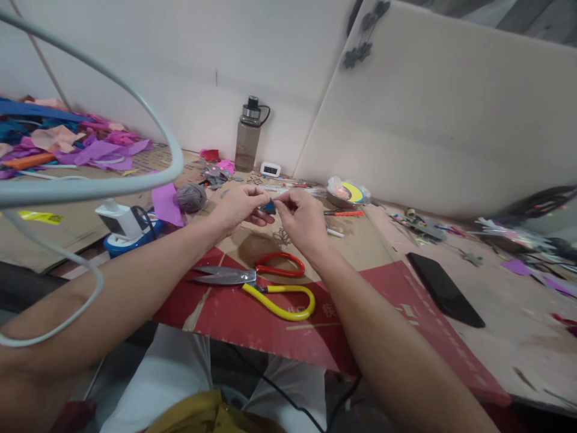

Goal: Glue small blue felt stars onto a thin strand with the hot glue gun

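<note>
Over the middle of the cardboard, my left hand (244,207) and my right hand (300,218) meet with fingertips pinched together. A small dark blue piece (269,207) sits between them, gripped by my left fingers; its kind is too small to make out. My right thumb and forefinger close at its edge, and whatever they pinch is hidden. Below the hands lie scissors (259,278) with one red and one yellow handle, blades pointing left. A tangle of thin grey thread (283,236) rests just under my right hand.
A grey yarn ball (191,197), a water bottle (247,135), a small white clock (270,169) and a bowl (342,193) stand behind. On the right lies a black phone (444,288). A pale cable (174,156) loops across the left; coloured scraps (90,144) pile behind it.
</note>
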`<state>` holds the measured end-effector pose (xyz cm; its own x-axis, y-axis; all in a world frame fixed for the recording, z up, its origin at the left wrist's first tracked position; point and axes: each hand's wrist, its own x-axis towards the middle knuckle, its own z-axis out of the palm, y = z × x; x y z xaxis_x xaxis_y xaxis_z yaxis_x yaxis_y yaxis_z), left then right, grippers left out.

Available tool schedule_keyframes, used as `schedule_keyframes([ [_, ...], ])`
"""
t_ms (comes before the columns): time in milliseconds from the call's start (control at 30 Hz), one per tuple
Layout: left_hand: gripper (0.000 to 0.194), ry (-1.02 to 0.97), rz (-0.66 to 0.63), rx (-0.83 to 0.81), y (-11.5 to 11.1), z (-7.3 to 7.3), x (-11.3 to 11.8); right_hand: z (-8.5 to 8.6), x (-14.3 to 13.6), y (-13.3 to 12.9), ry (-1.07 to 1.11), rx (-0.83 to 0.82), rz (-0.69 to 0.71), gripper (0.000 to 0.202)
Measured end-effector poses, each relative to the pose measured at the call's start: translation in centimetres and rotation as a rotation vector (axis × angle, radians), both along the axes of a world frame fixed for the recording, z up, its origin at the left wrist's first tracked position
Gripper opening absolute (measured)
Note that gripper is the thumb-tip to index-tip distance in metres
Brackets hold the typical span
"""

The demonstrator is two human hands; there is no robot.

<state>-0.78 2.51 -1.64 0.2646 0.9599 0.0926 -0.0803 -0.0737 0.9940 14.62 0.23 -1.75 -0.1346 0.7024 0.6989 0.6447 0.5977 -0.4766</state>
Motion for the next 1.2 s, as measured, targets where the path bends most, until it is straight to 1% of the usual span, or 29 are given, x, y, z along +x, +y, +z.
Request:
schedule_keyframes([
  [100, 0.019, -0.012, 0.038, 0.013, 0.0, 0.1, 0.1, -0.2, -0.1, 0.1, 0.061, -0.002, -0.017, 0.009],
  [167, 0.017, -0.008, 0.054, 0.031, -0.1, 0.1, 0.1, -0.4, -0.3, 0.1, 0.119, -0.032, -0.014, 0.007],
  [367, 0.009, -0.057, 0.082, 0.073, -0.3, 0.3, 0.3, -0.3, -0.9, 0.0, 0.272, -0.161, 0.049, 0.009],
  [500, 0.007, -0.104, 0.076, 0.078, -0.6, 0.5, 0.5, 0.0, -1.0, -0.1, 0.392, -0.276, 0.041, 0.012],
  [667, 0.009, -0.121, 0.048, 0.085, -0.8, 0.6, 0.8, -0.3, -0.7, 0.4, 0.469, -0.336, 0.019, 0.015],
  [867, 0.009, -0.133, 0.013, 0.095, -0.7, 0.5, 0.7, -0.9, -0.6, 1.1, 0.572, -0.372, 0.037, 0.020],
  [933, 0.009, -0.137, -0.008, 0.087, -0.5, 0.4, 0.6, -0.9, -0.7, 1.2, 0.574, -0.381, 0.042, 0.022],
  [1067, 0.010, -0.155, -0.092, 0.050, -0.2, 0.4, 0.5, -0.6, -0.5, 1.1, 0.549, -0.377, 0.078, 0.020],
  [1200, 0.012, -0.163, -0.106, -0.005, -0.2, 0.6, 0.4, -0.4, -0.4, 1.0, 0.525, -0.366, 0.018, 0.015],
])
